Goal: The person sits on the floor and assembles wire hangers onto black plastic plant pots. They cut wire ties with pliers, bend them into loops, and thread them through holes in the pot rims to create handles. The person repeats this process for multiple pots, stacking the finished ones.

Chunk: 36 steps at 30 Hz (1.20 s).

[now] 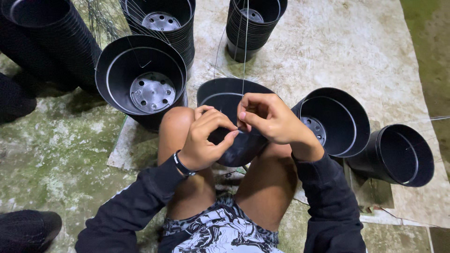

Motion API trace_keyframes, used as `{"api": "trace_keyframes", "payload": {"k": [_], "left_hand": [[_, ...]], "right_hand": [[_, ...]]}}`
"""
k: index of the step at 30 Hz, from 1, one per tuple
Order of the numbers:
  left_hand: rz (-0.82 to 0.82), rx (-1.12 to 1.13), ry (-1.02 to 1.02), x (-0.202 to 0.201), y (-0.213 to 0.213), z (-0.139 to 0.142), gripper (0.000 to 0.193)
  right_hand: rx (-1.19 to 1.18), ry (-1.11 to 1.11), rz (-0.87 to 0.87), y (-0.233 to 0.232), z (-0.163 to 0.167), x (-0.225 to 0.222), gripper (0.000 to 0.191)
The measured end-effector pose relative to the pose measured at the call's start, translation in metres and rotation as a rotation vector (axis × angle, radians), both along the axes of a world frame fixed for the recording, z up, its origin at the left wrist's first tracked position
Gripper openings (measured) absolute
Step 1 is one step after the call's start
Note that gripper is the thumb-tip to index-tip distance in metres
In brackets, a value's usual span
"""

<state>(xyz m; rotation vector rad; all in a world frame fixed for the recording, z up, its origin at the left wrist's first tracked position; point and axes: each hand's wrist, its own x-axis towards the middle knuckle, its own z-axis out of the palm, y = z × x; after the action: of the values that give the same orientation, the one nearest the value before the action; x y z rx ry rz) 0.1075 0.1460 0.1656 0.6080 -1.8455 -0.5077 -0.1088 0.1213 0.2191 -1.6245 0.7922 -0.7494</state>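
The black plastic pot (234,136) sits between my knees under both hands, left hand (202,140) gripping its rim, right hand (269,117) pinching thin wire (244,47), wiring seemingly unfinished; unwired pots (335,122) lie right.

From where I watched, there were no packages, labels, signs or screens anywhere in the head view. Nothing on the ground carried a sticker or any printed panel that I could make out.
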Motion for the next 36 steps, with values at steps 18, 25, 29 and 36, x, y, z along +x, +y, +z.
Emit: {"api": "trace_keyframes", "payload": {"k": [18,25,29,36], "left_hand": [[-0.231,-0.304,-0.188,0.023,-0.028,0.005,0.018],[-0.331,0.4,-0.251,0.028,-0.028,0.031,0.017],[-0.405,0.526,-0.168,0.026,-0.035,0.038,0.018],[-0.406,0.515,-0.128,0.016,-0.03,0.033,0.017]], "right_hand": [[0.002,-0.005,-0.007,-0.009,0.001,0.0,0.01],[-0.131,0.179,0.026,0.001,0.016,0.002,0.013],[-0.449,0.416,-0.049,0.027,0.029,0.005,0.028],[-0.735,0.518,-0.326,0.071,0.013,0.024,0.037]]}}
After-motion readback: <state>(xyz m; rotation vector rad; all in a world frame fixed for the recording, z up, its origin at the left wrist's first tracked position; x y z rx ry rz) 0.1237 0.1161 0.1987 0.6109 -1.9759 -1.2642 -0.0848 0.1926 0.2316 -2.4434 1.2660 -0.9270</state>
